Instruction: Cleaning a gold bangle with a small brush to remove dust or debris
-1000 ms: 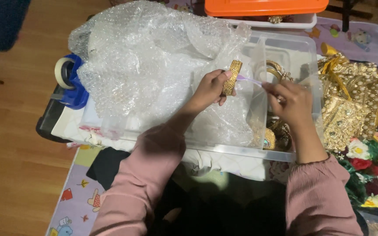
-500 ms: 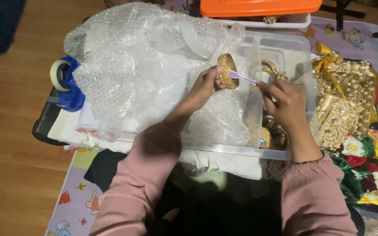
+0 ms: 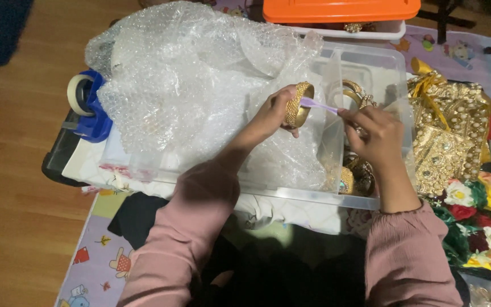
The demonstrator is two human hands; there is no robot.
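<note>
- Right, nearest the camera: two pink sleeves [image 3: 194,227] reach out over a play mat [image 3: 95,267] printed with cartoon figures.
- Left hand [image 3: 271,113] is closed around a gold bangle [image 3: 298,105], held on edge above the bubble wrap [image 3: 188,91]; its outer band looks beaded and shiny.
- Right hand [image 3: 376,136] pinches a thin lilac brush [image 3: 320,106], tip poked inside the bangle's ring.
- By the look of it, this bangle is mid-clean and not yet wrapped.
- Below the right hand, more gold pieces [image 3: 354,179] lie in the clear plastic tub [image 3: 319,196], apparently waiting their turn.
- Bubble wrap is heaped loose and crinkly across the tub's left half, nothing visibly bundled in it.
- Off right: gold embroidered fabric [image 3: 447,142], stiff and sequinned, with fabric flowers [image 3: 478,210] beside it.
- Off left: a blue tape dispenser [image 3: 89,105] with a pale roll, sitting unused at the tub's edge.
- Farthest back: an orange lid [image 3: 339,10] on another box.
</note>
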